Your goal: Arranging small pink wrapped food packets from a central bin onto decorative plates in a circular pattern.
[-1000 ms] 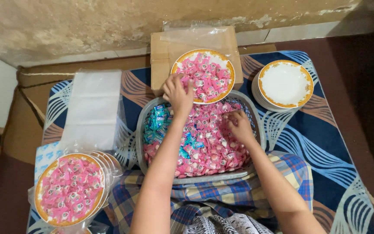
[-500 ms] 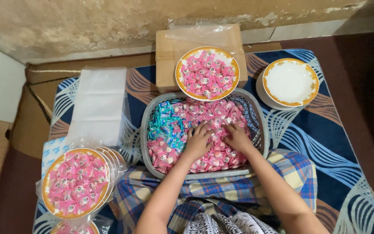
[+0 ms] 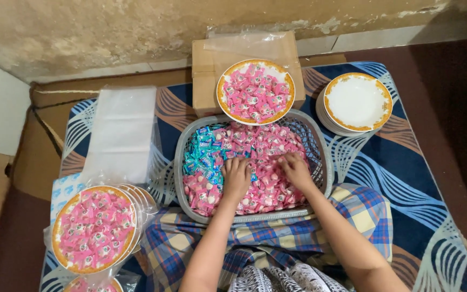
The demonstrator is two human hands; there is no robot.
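Note:
A grey plastic basket (image 3: 325,162) sits in front of me, filled with pink wrapped candies (image 3: 268,143) and some blue ones (image 3: 201,154). My left hand (image 3: 235,177) lies palm down on the candies in the middle of the basket, fingers curled into them. My right hand (image 3: 295,168) rests beside it on the pink candies, fingers bent. Whether either hand holds candies is hidden. Beyond the basket, a white plate with an orange rim (image 3: 255,92) holds pink candies and rests on a cardboard box (image 3: 206,75).
A stack of empty orange-rimmed plates (image 3: 357,103) stands at the right. Clear plastic bags (image 3: 120,132) lie at the left. A bagged plate of pink candies (image 3: 93,228) sits at the lower left on similar plates. A patterned blue cloth (image 3: 406,178) covers the floor.
My left hand has drawn back from the candy plate on the box into the basket and now lies next to my right hand. The camera view has shifted slightly.

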